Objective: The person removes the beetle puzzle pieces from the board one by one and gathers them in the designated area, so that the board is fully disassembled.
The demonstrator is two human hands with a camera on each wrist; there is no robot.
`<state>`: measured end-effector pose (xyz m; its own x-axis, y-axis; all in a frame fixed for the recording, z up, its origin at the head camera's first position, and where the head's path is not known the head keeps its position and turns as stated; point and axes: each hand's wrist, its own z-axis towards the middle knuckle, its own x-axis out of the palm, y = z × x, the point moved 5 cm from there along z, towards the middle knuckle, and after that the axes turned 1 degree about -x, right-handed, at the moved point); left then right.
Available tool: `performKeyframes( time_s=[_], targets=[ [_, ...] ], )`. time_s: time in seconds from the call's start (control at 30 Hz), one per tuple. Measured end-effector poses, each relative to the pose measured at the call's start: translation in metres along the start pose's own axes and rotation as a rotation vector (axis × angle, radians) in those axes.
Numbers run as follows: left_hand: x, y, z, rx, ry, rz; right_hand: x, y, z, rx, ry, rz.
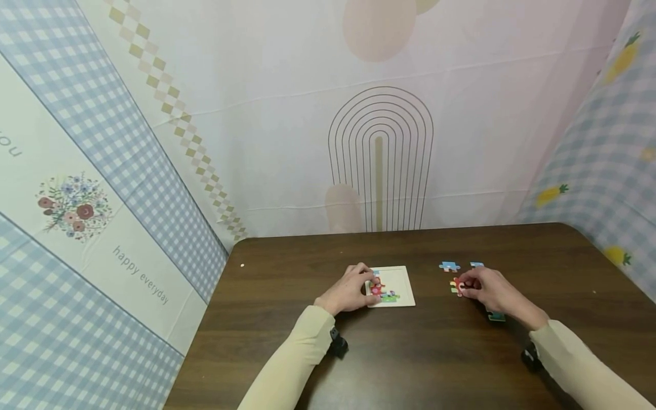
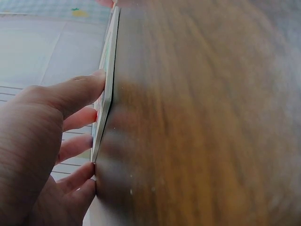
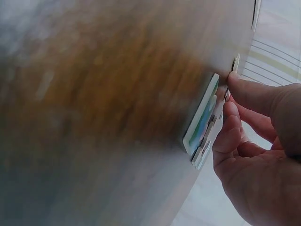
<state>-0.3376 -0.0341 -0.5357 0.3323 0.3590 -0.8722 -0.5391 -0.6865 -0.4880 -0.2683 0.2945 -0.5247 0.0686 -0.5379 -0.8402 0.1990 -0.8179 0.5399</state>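
I log: left hand, loosely spread, on puzzle tray, lower centre; right hand, pinching red jigsaw piece, lower right. Risk: left-hand drag could unseat assembled pieces.

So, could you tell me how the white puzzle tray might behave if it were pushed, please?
The puzzle tray looks thin and straight-edged in the left wrist view, so it is probably stiff and fairly light. Broad and low on the table, it would likely slide rather than tip. The pieces fill only part of it, so they might shift if jolted.
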Motion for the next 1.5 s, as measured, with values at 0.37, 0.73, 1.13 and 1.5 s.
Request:
performKeyframes(
  time_s=[0.37,0.73,1.13,1.5],
  targets=[
    [-0.003,-0.005,-0.001,-0.022,0.004,0.062,-0.001,0.003,0.002,0.010,-0.011,-0.025],
    [-0.006,-0.007,-0.001,-0.017,0.004,0.058,0.002,0.040,0.010,-0.046,-0.090,-0.038],
    [-0.001,-0.001,0.000,-0.016,0.007,0.022,0.046,0.098,0.028,-0.093,0.013,0.024],
    [0.004,0.009,0.008,0.048,-0.009,0.041,0.109,0.069,0.073,-0.178,0.079,-0.002]
  ],
)
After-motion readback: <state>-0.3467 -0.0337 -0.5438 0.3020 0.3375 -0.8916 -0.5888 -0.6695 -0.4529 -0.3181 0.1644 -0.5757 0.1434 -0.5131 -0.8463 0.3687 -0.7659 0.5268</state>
